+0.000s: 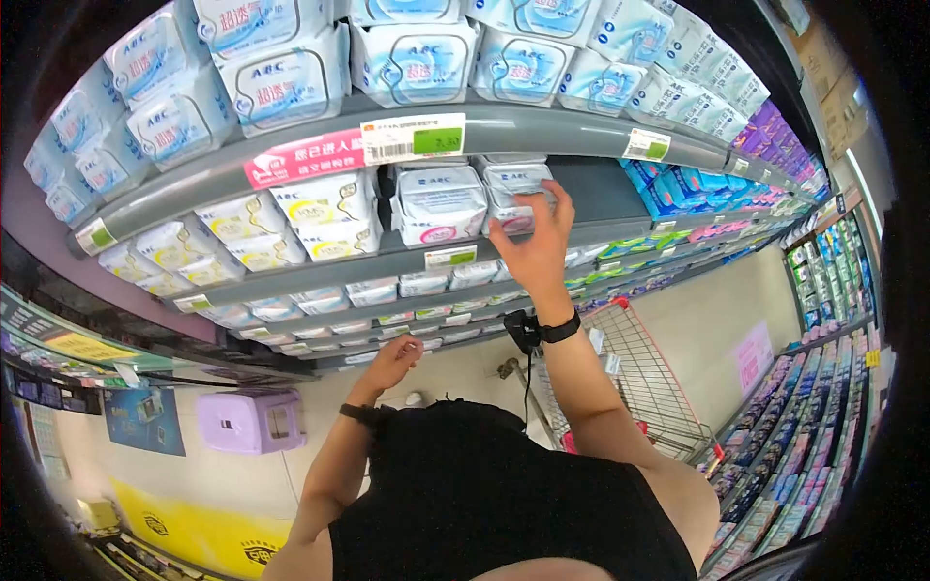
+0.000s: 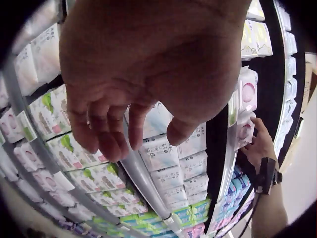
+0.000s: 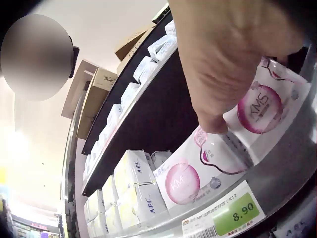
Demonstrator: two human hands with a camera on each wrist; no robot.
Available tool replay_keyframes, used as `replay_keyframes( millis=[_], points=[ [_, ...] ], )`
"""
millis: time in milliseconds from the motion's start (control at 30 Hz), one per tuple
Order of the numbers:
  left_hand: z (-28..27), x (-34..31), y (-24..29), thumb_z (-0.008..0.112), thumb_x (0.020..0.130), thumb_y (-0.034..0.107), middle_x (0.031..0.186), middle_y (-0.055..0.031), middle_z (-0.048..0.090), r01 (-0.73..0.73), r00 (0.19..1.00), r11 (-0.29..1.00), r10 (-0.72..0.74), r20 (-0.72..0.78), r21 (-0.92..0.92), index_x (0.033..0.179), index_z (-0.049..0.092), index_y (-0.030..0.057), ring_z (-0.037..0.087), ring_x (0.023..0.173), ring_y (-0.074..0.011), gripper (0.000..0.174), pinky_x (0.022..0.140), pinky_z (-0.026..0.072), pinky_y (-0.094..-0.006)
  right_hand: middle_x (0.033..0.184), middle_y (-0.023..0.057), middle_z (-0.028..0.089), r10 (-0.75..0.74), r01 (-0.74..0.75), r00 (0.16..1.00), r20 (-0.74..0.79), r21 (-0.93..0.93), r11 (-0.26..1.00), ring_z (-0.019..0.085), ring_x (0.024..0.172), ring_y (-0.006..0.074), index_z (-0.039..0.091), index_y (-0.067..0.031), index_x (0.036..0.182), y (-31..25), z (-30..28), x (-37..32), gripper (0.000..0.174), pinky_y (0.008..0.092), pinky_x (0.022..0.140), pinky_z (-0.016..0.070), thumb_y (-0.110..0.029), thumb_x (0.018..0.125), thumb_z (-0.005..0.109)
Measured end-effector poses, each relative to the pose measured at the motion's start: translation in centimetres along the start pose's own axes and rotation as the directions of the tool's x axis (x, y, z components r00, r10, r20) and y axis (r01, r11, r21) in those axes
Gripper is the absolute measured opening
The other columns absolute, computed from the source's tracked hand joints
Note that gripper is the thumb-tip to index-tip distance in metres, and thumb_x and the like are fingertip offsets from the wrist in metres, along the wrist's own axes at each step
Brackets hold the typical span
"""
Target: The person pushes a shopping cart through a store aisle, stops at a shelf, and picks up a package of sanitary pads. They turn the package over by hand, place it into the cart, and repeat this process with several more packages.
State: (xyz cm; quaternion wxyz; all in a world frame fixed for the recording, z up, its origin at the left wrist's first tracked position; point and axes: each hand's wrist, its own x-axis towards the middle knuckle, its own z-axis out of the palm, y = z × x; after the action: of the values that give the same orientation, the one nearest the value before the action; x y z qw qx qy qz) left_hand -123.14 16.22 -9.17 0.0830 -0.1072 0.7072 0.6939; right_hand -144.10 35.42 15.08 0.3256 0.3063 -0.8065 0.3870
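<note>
All three views show strong fisheye distortion: the grey metal shelf rail (image 1: 542,131) bows into an arc, and a black vignette rings the frames. Bright, even overhead light puts glare on the glossy white plastic packs (image 1: 291,82) and washes out the pale ceiling (image 3: 114,29). The left hand (image 2: 148,64) and right hand (image 3: 233,54), close to the wrist lenses, appear shaded and soft.

Grey metal store shelving (image 1: 542,131), several tiers. Top tier: rows of white-and-blue ABC pad packs (image 1: 412,58), stacked two high. Its front edge carries a price tag (image 1: 412,137) & a pink label strip (image 1: 303,157). Next tier: yellow-print packs (image 1: 325,208) at left, pink-oval packs (image 1: 441,205) mid, blue packs (image 1: 678,184) far right.
</note>
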Motion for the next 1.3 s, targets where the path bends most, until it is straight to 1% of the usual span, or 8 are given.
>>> replay_keyframes(
  millis=[467,800,833,900,1033,1133,1200,1300],
  points=[
    [-3.3,-0.9,0.0,0.065,0.098,0.024,0.091,0.0005,0.06,-0.023,0.999,0.999,0.025,0.04,-0.032,0.115,0.06,0.0089,0.056,0.082,-0.0104,0.024,0.073,0.048,-0.0272,0.129,0.0201,0.042,0.053,-0.046,0.982,-0.181,0.041,0.998,0.043,0.121,0.0379,0.052,-0.0063,0.098,-0.5,0.9,-1.7,0.04,0.0467,0.1,0.037,-0.013,0.073,0.083],
    [-2.8,-0.5,0.7,0.069,0.095,0.027,0.089,-0.0018,0.06,-0.022,0.994,0.995,0.011,0.109,0.101,0.118,0.059,0.0047,0.056,0.081,-0.0109,0.033,0.072,0.0475,-0.0267,0.137,0.0223,0.029,0.144,-0.155,0.963,-0.228,-0.029,0.988,0.039,0.124,0.0398,0.028,-0.0038,0.143,-0.2,-1.2,-1.9,0.093,0.0467,0.105,0.0356,-0.005,0.067,0.081],
    [-2.6,-0.7,1.1,0.069,0.095,0.027,0.09,-0.0018,0.06,-0.013,0.992,0.994,0.0,0.125,0.105,0.118,0.059,0.0048,0.056,0.082,-0.0108,0.033,0.073,0.0473,-0.0266,0.138,0.0213,0.031,0.219,-0.185,0.944,-0.246,0.152,0.971,0.041,0.125,0.0382,0.027,-0.0035,0.144,0.1,-1.3,-2.3,0.09,0.0449,0.105,0.0362,-0.007,0.07,0.079],
    [-2.2,-0.7,1.5,0.068,0.096,0.026,0.092,-0.0016,0.06,-0.013,0.989,0.992,-0.006,0.148,0.127,0.119,0.058,0.0055,0.055,0.083,-0.0105,0.032,0.074,0.0472,-0.0264,0.14,0.0192,0.035,0.361,-0.202,0.898,-0.252,0.494,0.846,0.044,0.126,0.0351,0.025,-0.0029,0.146,1.4,-1.1,-3.1,0.086,0.0414,0.106,0.0374,-0.01,0.076,0.075],
    [-1.2,-0.8,2.9,0.066,0.098,0.025,0.094,-0.0015,0.059,-0.033,0.97,0.999,0.022,0.242,0.043,0.122,0.057,0.0069,0.055,0.084,-0.0103,0.031,0.074,0.0472,-0.026,0.135,0.0117,0.053,0.635,-0.132,0.773,0.004,0.979,0.155,0.054,0.122,0.0273,0.039,-0.005,0.143,5.2,-2.6,-6.1,0.062,0.04,0.106,0.0405,-0.03,0.091,0.059],
    [-0.1,-0.4,3.6,0.072,0.093,0.024,0.096,-0.0035,0.061,-0.08,0.956,0.997,0.083,0.28,-0.024,0.122,0.056,0.0077,0.059,0.085,-0.0121,0.037,0.077,0.0501,-0.0287,0.134,0.0106,0.06,0.566,-0.221,0.749,0.345,0.935,-0.278,0.056,0.124,0.027,0.05,-0.0076,0.141,4.6,-4.7,-8.6,0.063,0.0463,0.108,0.0409,-0.05,0.094,0.05],
    [1.1,-0.8,4.5,0.081,0.083,0.025,0.104,-0.0087,0.061,-0.318,0.944,0.912,0.279,0.174,0.261,0.122,0.057,0.0085,0.061,0.093,-0.0187,0.049,0.084,0.0505,-0.0333,0.134,0.0093,0.061,0.388,-0.383,0.745,0.542,0.824,-0.417,0.058,0.122,0.0266,0.049,-0.0078,0.142,3.0,-5.4,-9.7,0.062,0.0468,0.105,0.0441,-0.05,0.097,0.047],
    [3.7,-2.3,10.2,0.092,0.061,0.025,0.124,-0.0169,0.057,-0.585,0.707,0.596,0.707,-0.015,0.55,0.128,0.054,0.011,0.055,0.115,-0.0347,0.079,0.1,0.0439,-0.0474,0.125,0.0077,0.065,0.427,-0.741,0.374,0.823,0.543,-0.395,0.064,0.113,0.0218,0.053,-0.0094,0.139,1.4,-3.2,-13.9,0.063,0.0393,0.099,0.0498,-0.055,0.097,0.048]
  ],
)
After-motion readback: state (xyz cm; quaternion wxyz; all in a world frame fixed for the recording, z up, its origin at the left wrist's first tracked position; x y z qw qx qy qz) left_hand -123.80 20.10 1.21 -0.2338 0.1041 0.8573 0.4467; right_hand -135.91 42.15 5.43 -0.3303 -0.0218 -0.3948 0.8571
